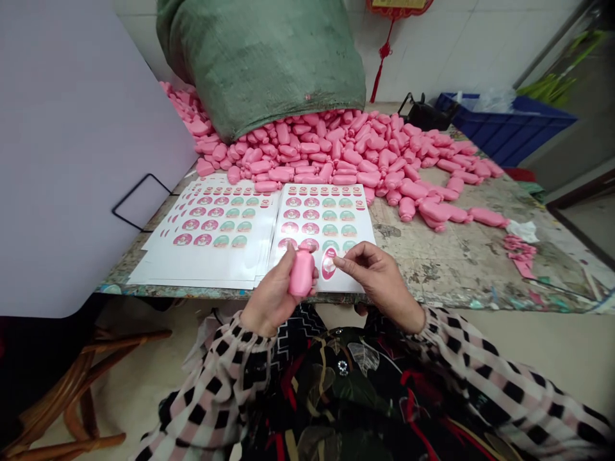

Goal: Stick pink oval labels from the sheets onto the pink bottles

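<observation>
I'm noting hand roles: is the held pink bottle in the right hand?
No: the left hand holds the pink bottle, while the right hand pinches an oval sticker.

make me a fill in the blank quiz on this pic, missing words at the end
1. The left hand holds a bottle coloured ____.
2. The sticker pinched by the right hand has the shape of an ____.
3. The large sack by the heap of bottles is coloured ____.
4. The crate at the back right is coloured ____.

Missing words: pink; oval; green; blue

Pale tiled wall [461, 51]; stained table [461, 262]; light floor [158, 371]; wooden seat frame [52, 397].
</observation>
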`<state>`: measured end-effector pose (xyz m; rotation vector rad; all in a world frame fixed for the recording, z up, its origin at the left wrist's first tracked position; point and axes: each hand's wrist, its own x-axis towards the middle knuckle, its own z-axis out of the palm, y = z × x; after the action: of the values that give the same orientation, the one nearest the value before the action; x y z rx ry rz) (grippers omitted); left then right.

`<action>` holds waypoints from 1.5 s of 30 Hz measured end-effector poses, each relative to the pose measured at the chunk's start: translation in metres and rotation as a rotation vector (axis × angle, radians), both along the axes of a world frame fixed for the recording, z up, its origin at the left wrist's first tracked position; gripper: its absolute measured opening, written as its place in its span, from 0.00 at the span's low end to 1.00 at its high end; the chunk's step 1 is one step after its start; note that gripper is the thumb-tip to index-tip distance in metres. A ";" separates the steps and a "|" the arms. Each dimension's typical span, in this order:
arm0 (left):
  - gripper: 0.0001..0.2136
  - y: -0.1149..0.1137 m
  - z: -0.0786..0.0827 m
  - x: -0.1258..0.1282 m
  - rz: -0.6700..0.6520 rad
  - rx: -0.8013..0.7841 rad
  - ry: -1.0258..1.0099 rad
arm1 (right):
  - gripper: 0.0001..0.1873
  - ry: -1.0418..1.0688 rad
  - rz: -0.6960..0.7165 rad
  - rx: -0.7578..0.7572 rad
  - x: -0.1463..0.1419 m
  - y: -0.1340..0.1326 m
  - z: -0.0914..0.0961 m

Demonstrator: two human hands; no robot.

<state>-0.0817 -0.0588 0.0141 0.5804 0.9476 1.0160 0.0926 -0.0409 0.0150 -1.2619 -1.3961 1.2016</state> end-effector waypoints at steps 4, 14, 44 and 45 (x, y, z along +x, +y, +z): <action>0.20 0.001 0.000 0.019 -0.023 -0.072 -0.206 | 0.13 -0.082 0.011 0.034 0.000 -0.006 0.010; 0.21 0.002 -0.002 0.031 -0.055 -0.048 -0.228 | 0.12 -0.112 0.049 0.023 0.000 -0.010 0.007; 0.15 -0.019 0.005 0.006 -0.090 0.086 0.236 | 0.19 -0.774 -0.052 0.145 0.064 0.024 -0.016; 0.16 -0.025 0.003 0.002 -0.109 0.061 0.266 | 0.18 -0.798 -0.054 0.136 0.070 0.027 -0.020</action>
<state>-0.0797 -0.0838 0.0169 0.8245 1.1078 0.8858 0.1627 -0.0135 -0.0052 -1.7599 -1.9384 0.5453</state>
